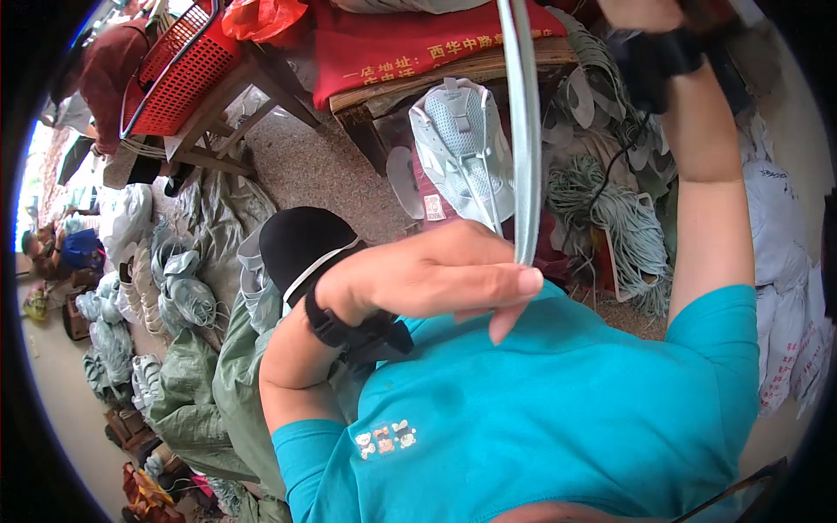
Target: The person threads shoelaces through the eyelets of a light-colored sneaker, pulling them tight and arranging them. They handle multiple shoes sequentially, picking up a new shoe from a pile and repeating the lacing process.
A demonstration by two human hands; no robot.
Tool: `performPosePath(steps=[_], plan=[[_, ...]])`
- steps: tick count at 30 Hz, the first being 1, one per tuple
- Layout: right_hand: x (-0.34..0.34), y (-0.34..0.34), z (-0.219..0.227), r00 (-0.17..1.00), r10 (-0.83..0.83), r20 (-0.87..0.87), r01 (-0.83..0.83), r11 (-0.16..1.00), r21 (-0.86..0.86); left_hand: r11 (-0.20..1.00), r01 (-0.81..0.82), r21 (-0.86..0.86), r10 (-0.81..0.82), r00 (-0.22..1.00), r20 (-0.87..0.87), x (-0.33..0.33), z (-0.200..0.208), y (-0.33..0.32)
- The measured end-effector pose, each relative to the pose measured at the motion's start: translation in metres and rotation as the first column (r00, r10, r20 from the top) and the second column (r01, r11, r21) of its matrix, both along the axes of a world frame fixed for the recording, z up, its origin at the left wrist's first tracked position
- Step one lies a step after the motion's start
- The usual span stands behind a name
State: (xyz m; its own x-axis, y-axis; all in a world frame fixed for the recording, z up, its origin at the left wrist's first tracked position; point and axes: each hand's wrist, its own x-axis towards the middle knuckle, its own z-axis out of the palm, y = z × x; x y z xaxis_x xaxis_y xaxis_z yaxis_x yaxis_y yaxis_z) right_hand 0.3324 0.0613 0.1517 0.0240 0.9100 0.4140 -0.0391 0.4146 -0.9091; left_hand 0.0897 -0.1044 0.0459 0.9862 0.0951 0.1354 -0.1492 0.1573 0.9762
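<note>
A white and pale-blue sneaker [466, 148] sits in the middle, its tongue toward the far side and laces crossing its front. My left hand [453, 270] is just in front of it, thumb and fingers closed on a pale shoelace [527, 131]. From those fingertips the lace rises in taut-looking strands past the sneaker's right side and out of the top edge. My right arm stretches far up at the right. The right hand [645, 13] is blurred and cut off by the top edge, so its fingers cannot be made out.
Behind the sneaker stands a wooden bench [375, 100] with a red cloth [418, 52]. A bundle of pale laces [632, 227] hangs to the right. At the far left are a red basket [179, 78] and a wooden stool [227, 113]; green sacks [196, 392] lie at left.
</note>
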Motion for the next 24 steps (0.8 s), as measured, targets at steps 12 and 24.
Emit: performPosePath(steps=[12,24], plan=[[0.003,-0.112,-0.150,0.422,0.396,0.816,-0.256,0.915,-0.311,0.767,-0.579,-0.277,0.642,0.682,0.351,0.012,0.013,0.063],[-0.012,-0.146,-0.211,0.524,0.014,0.851,-0.075,0.997,0.030,0.608,-0.770,-0.193,0.794,0.592,0.137,0.021,-0.019,0.076]])
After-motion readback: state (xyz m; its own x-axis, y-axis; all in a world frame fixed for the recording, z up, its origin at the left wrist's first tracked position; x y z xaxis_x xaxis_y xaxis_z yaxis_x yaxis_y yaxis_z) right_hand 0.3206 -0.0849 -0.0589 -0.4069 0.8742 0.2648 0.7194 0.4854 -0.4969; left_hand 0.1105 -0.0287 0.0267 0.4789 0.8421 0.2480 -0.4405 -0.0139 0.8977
